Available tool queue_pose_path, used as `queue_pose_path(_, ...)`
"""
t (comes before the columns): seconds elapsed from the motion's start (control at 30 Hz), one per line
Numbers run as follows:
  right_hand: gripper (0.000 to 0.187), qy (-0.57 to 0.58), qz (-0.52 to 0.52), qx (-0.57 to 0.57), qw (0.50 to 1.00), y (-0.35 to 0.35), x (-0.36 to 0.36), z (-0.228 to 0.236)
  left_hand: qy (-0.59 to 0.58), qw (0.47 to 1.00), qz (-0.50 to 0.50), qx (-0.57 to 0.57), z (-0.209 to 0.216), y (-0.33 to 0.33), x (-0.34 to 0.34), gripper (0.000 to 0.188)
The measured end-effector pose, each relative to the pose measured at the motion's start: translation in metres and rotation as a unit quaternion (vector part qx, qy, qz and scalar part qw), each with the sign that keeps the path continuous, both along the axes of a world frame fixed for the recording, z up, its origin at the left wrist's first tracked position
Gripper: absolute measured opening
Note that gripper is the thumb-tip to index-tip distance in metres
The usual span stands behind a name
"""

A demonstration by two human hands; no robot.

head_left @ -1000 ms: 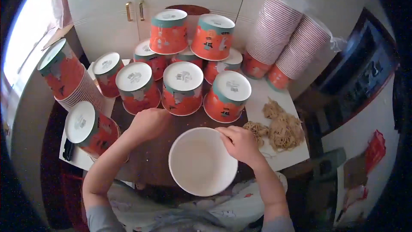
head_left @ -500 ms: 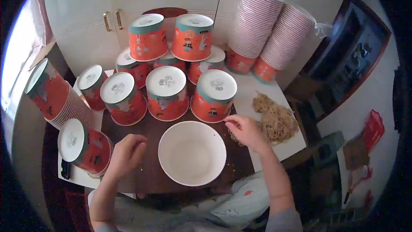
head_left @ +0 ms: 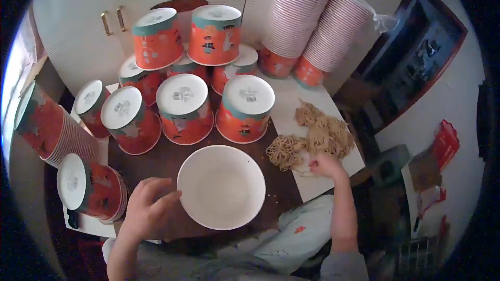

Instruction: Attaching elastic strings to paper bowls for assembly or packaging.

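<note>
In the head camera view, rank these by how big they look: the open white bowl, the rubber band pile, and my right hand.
1. White bowl, clearly the largest.
2. Rubber band pile, spread wide over the white board.
3. Right hand, smallest, resting at the pile's near edge.
The fisheye lens bends sizes toward the rim, but these gaps look plain.

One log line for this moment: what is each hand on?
left hand: touching rim of open white bowl | right hand: in rubber band pile | upturned orange tubs: behind bowl
</note>
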State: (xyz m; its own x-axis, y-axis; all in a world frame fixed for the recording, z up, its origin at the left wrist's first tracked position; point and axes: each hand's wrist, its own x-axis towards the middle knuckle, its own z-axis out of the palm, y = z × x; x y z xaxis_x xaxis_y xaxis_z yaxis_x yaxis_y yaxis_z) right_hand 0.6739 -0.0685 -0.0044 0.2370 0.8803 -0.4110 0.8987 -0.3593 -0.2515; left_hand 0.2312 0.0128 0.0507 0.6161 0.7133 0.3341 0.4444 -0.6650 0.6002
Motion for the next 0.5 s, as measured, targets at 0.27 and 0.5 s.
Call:
queue_pose_path(0.27,0.014,-0.029,0.017,0.041,0.999,-0.019,0.029,-0.04,0.007,0.999,-0.017,0.049,0.002,-0.002,0.003,0.044)
queue_pose_path(0.5,0.006,0.335,-0.154,0.175,0.913,-0.017,0.008,0.014,0.046,0.981,-0.058,0.177,0.007,-0.003,0.008,0.036)
